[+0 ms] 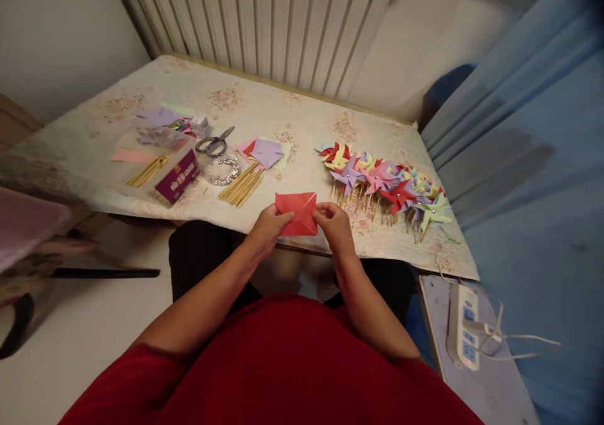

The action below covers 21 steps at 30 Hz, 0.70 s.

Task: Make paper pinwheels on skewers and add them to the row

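Note:
A square red sheet of paper [298,219] with slits running in from its corners is held up over the table's front edge. My left hand [268,226] grips its left side, thumb pressed on the front. At the right side, my right hand [334,221] pinches the edge near the upper corner between thumb and fingers. Just left of the paper lies a bundle of thin wooden sticks [241,186]. Cut paper squares [267,153] in purple, red, pink and yellow are stacked behind the sticks. To the right, many finished paper pinwheels [377,176] on sticks lie in a row.
Scissors [214,143] lie behind a round clear container of silvery pins [221,170]. A purple-and-white box [177,180] holds more sticks, with coloured paper [163,117] behind it. A power strip [463,327] with white cables rests on a side surface at right. A radiator [264,29] stands behind the table.

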{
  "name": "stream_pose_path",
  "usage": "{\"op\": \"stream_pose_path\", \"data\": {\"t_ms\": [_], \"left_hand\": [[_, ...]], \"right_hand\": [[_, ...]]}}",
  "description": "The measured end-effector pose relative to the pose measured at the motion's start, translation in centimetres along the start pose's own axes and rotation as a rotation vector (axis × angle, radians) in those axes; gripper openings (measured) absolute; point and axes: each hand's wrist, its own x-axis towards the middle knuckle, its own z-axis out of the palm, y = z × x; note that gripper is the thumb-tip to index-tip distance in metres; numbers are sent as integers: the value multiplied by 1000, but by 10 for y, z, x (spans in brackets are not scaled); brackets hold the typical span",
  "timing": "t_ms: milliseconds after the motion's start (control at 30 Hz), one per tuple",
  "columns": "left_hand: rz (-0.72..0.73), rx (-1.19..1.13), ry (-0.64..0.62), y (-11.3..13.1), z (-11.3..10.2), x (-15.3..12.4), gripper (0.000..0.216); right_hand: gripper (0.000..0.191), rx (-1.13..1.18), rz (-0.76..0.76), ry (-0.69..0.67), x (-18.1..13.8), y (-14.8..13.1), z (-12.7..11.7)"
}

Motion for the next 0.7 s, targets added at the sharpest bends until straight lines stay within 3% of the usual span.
{"op": "stream_pose_path", "data": {"t_ms": [100, 200, 300, 533, 700], "left_hand": [[10, 9, -6, 1, -1, 0, 34], [5, 31, -2, 4, 0, -2, 34], [1, 54, 2, 5, 1, -3, 32], [3, 42, -32, 6, -1, -2, 30], [-33, -1, -44, 9, 0, -5, 32]], "right_hand": [[16, -169, -249, 187, -11, -11, -6], [10, -238, -373, 60, -23, -20, -9], [8, -262, -354, -114, -28, -21, -10], [10, -280, -318, -210, -22, -7, -14], [19, -126, -158, -323, -20, -1, -21]]}}
